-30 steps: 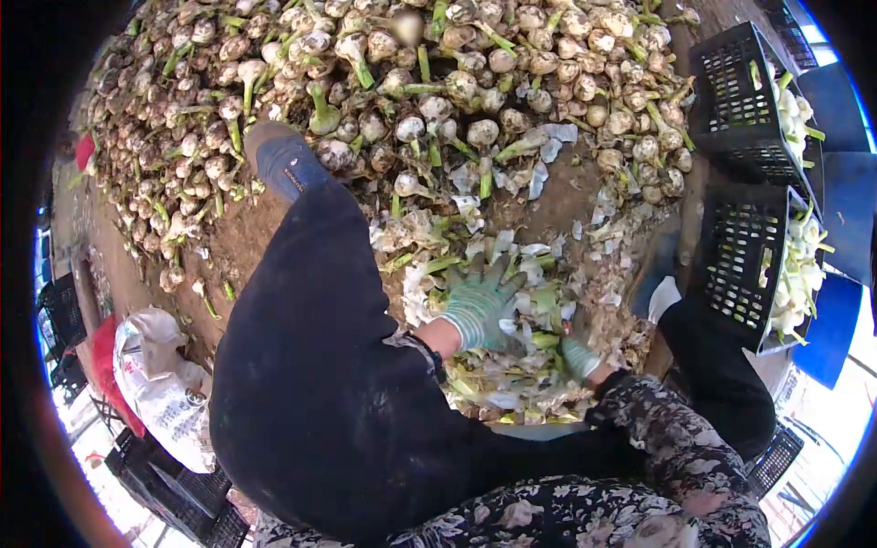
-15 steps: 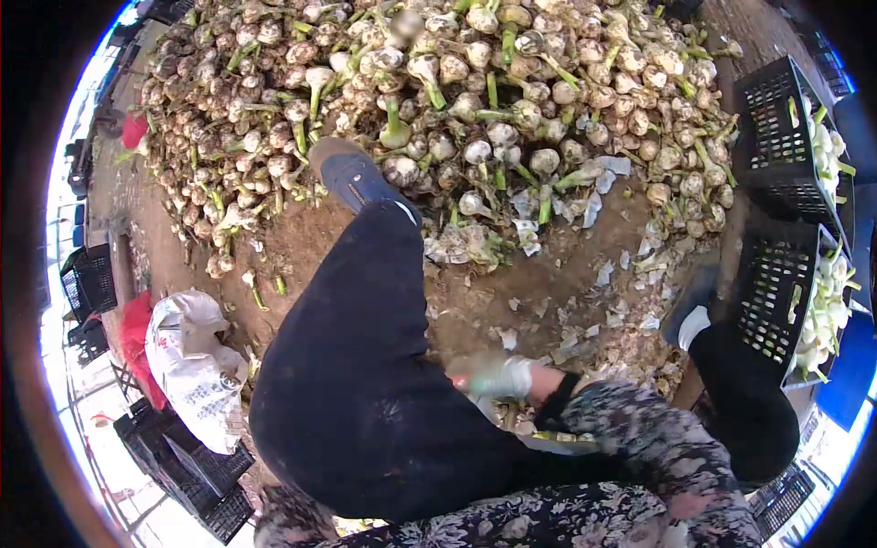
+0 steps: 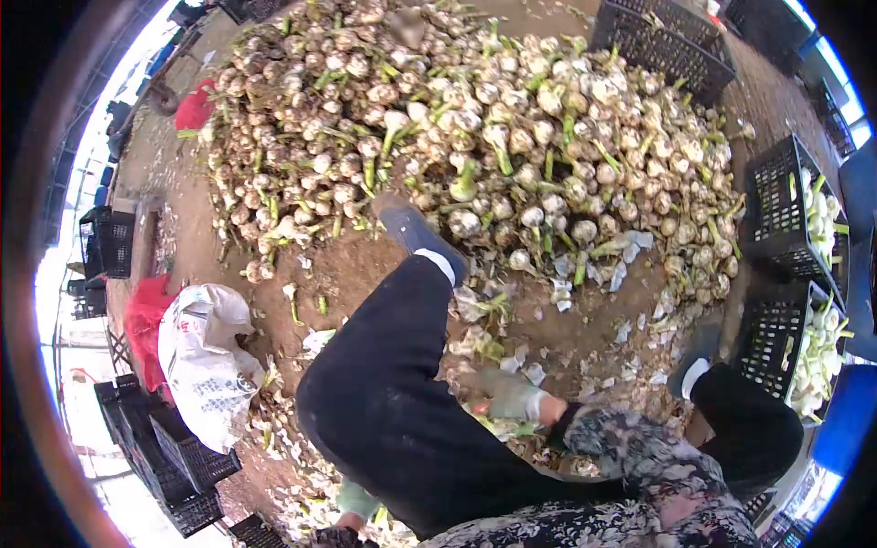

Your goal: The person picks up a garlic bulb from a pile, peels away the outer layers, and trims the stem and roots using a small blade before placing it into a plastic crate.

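**Scraps sit at both grips, with the left leg between**

I have the left grip (image 3: pixel 356 500) outside the left leg (image 3: pixel 365 397) and the right grip (image 3: pixel 508 396) inside it. Scraps (image 3: pixel 475 344) lie on the floor (image 3: pixel 343 269) around both: just beyond the right grip, beside the left one. They run every way, with no common long axis. The right grip is blurred, a reddish spot at its fingertips, and the left is partly covered by the leg; I can't tell whether either is clenched or released.

My count: two grips; one pile (image 3: pixel 545 173) across the floor's far part, bulbs too many to number, the right grip nearer it; two filled crates (image 3: pixel 775 205) along the right edge, one more crate (image 3: pixel 653 53) behind the pile's far right corner; one white bag (image 3: pixel 210 352) on the left. Scraps are beyond counting.
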A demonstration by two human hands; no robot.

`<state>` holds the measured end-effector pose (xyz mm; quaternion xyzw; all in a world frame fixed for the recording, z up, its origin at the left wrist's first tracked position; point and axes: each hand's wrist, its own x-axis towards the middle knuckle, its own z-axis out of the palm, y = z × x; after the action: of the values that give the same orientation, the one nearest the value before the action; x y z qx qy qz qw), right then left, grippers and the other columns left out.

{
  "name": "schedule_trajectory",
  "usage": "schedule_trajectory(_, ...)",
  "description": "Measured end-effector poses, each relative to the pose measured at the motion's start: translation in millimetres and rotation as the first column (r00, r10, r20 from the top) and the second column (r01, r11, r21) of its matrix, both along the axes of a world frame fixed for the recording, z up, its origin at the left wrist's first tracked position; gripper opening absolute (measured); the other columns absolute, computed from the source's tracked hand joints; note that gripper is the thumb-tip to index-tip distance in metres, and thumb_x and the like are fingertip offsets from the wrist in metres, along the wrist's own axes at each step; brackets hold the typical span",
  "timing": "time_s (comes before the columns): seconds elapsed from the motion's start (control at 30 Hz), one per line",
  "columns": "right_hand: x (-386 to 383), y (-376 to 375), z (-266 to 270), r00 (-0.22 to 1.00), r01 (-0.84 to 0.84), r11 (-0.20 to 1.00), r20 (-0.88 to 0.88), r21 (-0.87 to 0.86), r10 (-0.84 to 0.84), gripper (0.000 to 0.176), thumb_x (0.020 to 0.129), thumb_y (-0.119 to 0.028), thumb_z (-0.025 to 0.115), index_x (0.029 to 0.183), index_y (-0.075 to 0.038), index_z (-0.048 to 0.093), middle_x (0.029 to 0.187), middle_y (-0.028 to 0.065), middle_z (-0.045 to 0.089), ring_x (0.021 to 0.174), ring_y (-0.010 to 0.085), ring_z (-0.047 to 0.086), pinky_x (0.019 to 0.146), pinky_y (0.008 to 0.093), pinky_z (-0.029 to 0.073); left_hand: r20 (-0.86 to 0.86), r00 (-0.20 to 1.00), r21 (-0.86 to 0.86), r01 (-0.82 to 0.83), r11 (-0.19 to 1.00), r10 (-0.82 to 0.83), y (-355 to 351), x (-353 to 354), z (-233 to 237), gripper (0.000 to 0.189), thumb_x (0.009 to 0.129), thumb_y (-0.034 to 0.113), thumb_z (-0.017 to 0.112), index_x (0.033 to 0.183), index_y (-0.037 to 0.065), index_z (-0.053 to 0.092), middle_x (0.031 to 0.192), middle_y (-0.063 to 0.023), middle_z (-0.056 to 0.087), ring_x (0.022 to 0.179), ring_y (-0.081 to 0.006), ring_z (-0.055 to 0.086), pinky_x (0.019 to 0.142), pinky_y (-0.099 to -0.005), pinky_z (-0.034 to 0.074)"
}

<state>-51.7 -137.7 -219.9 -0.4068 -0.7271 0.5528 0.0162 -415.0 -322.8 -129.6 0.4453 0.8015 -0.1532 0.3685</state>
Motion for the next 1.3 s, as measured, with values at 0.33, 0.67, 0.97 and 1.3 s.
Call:
schedule_trajectory(0.33, 62.1, 21.5, 53.1, 0.892, 0.433, 0.892, 0.204, -0.132, -0.403, 0.041, 0.079, -0.020, 0.057, 0.116, -0.004, 0.051, 0.096, 0.0155, 0.062, 0.086, 0.0213, 0.061, 0.073, 0.0322, 0.048, 0.002, 0.997, 0.737, 0.050, 0.674, -0.076, 209.3, 45.6, -30.2, 0.042, 0.069, 0.029, 0.065, 0.101, 0.004, 0.056, 0.113, -0.0219, 0.047, 0.105, -0.0364, 0.046, 0.088, -0.0414, 0.039)
schedule_trajectory(0.67, 144.7, 43.8, 29.6, 0.687, 0.626, 0.776, 0.422, 0.070, -0.592, 0.032, 0.085, -0.032, 0.051, 0.097, -0.004, 0.060, 0.093, 0.0184, 0.061, 0.082, 0.0336, 0.059, 0.070, 0.0401, 0.047, 0.159, 0.987, 0.649, -0.091, 0.756, -0.018, 377.0, 174.6, -98.0, 0.082, 0.064, 0.041, 0.068, 0.127, 0.000, 0.035, 0.122, -0.0288, 0.040, 0.113, -0.0399, 0.040, 0.093, -0.0412, 0.037)
schedule_trajectory(0.97, 131.9, 74.4, 56.6, 0.522, 0.847, 0.499, 0.111, -0.185, -0.845, 0.038, 0.082, -0.015, 0.060, 0.116, 0.001, 0.052, 0.105, 0.0086, 0.059, 0.095, 0.0150, 0.055, 0.081, 0.0273, 0.044, 0.949, 0.278, 0.169, -0.845, 0.507, 0.147, 448.8, 229.5, -112.2, 0.020, 0.079, 0.017, 0.062, 0.094, 0.004, 0.060, 0.078, -0.0067, 0.061, 0.065, -0.0184, 0.058, 0.060, -0.0293, 0.047)
schedule_trajectory(1.3, 77.1, 162.3, 222.0, 0.390, 0.864, 0.485, -0.431, -0.134, -0.814, 0.054, 0.081, -0.024, 0.063, 0.123, 0.002, 0.042, 0.105, 0.0105, 0.058, 0.080, 0.0094, 0.057, 0.066, 0.0202, 0.046, 0.066, 0.435, 0.666, 0.651, 0.365, -0.898, 424.2, 300.3, 157.8, 0.048, 0.065, 0.022, 0.071, 0.106, 0.005, 0.054, 0.108, -0.0184, 0.053, 0.098, -0.0315, 0.051, 0.086, -0.0365, 0.042)
